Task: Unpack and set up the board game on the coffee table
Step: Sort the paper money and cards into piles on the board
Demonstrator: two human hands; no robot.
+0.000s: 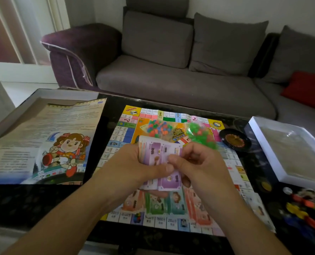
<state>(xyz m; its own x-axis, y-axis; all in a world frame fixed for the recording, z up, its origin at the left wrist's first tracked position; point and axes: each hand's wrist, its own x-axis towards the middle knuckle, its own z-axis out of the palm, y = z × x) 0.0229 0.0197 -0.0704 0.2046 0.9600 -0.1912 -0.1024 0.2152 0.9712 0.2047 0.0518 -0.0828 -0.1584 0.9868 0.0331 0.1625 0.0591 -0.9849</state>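
Now I see my left hand (134, 166) and my right hand (199, 162) both closed around a stack of purple play money (160, 153), thumbs pressing on top, held just above the game board (127, 133) on the coffee table (42, 203).

Dark coffee table (33, 203) w/ game stuff on it.
Game board (123, 133) flat at centre; illustrated sheet (42, 137) on box half at left; white box tray (274, 155) at right, black roulette wheel (234, 139) btwn board & tray; coloured pieces (303, 208) near right corner.
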